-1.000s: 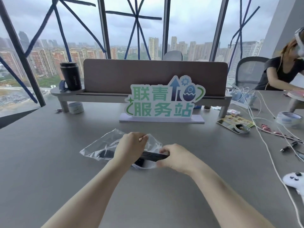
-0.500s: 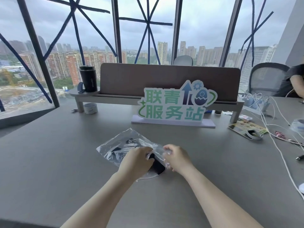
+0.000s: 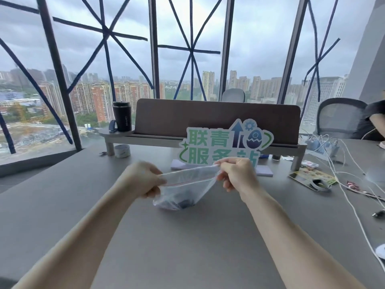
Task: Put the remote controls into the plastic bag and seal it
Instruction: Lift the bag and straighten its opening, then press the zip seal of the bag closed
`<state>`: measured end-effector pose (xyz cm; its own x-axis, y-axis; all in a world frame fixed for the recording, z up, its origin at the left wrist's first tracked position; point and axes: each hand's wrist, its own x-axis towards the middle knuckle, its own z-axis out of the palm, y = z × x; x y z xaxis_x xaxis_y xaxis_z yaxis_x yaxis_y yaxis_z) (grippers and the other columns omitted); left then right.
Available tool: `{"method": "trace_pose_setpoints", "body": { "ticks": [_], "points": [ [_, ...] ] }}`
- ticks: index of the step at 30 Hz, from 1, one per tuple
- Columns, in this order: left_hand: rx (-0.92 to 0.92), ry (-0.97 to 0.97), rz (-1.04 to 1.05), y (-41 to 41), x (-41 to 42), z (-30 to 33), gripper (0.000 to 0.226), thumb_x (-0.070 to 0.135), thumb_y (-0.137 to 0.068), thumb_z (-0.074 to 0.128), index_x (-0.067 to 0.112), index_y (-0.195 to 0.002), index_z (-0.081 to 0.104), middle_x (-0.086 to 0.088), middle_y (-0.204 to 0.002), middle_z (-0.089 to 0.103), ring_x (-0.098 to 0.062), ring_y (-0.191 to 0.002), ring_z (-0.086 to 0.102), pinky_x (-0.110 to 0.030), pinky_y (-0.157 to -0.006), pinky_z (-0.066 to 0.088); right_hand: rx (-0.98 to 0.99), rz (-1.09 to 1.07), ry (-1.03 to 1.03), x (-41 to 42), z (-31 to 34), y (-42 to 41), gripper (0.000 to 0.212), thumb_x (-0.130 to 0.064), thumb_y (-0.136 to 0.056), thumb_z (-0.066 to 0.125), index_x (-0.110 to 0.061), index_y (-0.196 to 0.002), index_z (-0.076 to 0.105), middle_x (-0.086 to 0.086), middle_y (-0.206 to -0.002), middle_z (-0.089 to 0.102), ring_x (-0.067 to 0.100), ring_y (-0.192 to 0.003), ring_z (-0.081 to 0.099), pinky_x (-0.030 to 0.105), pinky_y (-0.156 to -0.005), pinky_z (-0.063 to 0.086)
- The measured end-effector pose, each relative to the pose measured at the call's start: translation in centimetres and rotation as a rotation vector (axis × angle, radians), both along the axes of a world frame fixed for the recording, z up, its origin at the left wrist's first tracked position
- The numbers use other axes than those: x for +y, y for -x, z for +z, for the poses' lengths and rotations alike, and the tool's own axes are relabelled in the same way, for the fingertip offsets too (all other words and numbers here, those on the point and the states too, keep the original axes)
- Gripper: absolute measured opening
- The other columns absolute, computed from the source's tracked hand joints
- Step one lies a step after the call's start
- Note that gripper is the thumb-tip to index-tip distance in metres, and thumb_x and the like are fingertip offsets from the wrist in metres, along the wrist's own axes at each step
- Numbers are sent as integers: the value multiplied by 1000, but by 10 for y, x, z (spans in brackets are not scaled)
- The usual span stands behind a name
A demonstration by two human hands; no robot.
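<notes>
A clear plastic bag (image 3: pixel 187 184) with a red zip line hangs upright just above the grey table (image 3: pixel 187 236), its mouth stretched sideways. My left hand (image 3: pixel 143 180) pinches the left end of the mouth. My right hand (image 3: pixel 237 174) pinches the right end, a little higher. Dark remote controls (image 3: pixel 185 202) lie blurred at the bottom of the bag; their number cannot be made out. Whether the zip is pressed together cannot be seen.
A green-lettered sign (image 3: pixel 225 144) stands just behind the bag, in front of a brown shelf riser (image 3: pixel 216 119) with a black cup (image 3: pixel 121 115). White cables (image 3: pixel 350 184), a card and small items lie to the right. A person sits at the far right (image 3: pixel 375 119).
The bag lay flat on the table with both hands at its mouth; now both hands have lifted it upright and pulled the mouth taut. The remotes have slid to the bottom.
</notes>
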<state>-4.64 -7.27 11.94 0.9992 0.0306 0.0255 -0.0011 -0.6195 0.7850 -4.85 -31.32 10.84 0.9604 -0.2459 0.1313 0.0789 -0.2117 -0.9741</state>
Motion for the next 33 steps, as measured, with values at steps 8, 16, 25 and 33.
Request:
{"method": "trace_pose_setpoints", "body": {
  "ticks": [8, 16, 25, 33],
  "points": [
    [6, 292, -104, -4, 5, 86, 11, 15, -78, 73, 13, -75, 63, -6, -65, 61, -11, -44, 53, -19, -40, 45, -130, 2, -192, -4, 88, 23, 26, 2, -81, 49, -7, -79, 73, 7, -52, 70, 12, -32, 50, 19, -33, 41],
    [-4, 496, -251, 7, -10, 42, 18, 1, -71, 77, -4, -88, 72, -9, -70, 69, -11, -61, 66, -18, -61, 58, -117, -4, -193, -23, 89, 39, 22, 4, -83, 50, 4, -87, 71, 10, -53, 69, 13, -33, 53, 20, -34, 45],
    [-205, 312, -202, 5, -53, 24, 7, 13, -89, 58, 12, -83, 61, 2, -79, 69, -10, -71, 63, -22, -55, 50, -186, -104, -162, -54, 90, 52, 19, 2, -84, 54, 0, -84, 74, 7, -51, 69, 12, -32, 53, 19, -33, 45],
    [-406, 270, -234, 5, -100, 32, 24, 6, -88, 53, 19, -68, 52, 6, -63, 66, -10, -57, 57, -26, -49, 45, -509, -50, 825, -32, 78, 49, 30, -38, -80, 74, -27, -108, 74, -6, -99, 69, 14, -97, 58, 36, -86, 47]
  ]
}}
